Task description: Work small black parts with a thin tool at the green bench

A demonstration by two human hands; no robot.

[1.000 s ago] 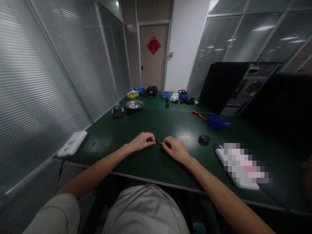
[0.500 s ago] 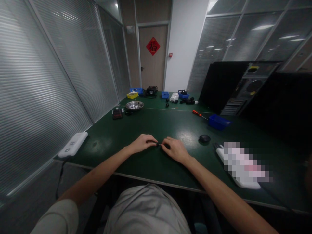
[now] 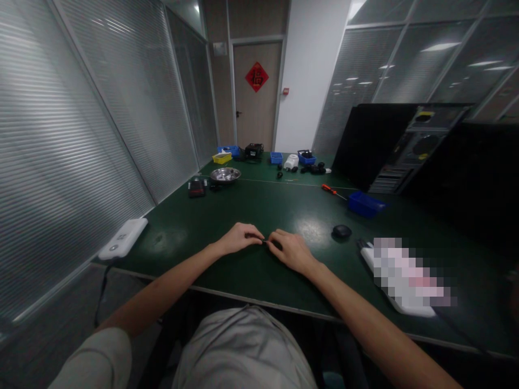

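Note:
Over the near middle of the green table [image 3: 284, 205], my left hand [image 3: 240, 238] and my right hand [image 3: 292, 250] meet fingertip to fingertip. Both are pinched around a tiny dark piece [image 3: 264, 241], too small to name, with a thin bright part showing between the fingers. It sits just above or on the tabletop; I cannot tell which. To the right of my right hand lies a black rounded object [image 3: 341, 232], resembling a computer mouse.
A red-handled screwdriver [image 3: 333, 191] touches a blue bin [image 3: 366, 204] on the right, before a computer case [image 3: 405, 146]. A partly blurred white device [image 3: 401, 281] lies near right, another white device [image 3: 124, 239] at left. A metal dish [image 3: 225, 175] and small bins stand farther back.
The fingertips of my two hands have drawn slightly closer together around the small piece. The whole view has shifted a little; nothing else on the table has moved.

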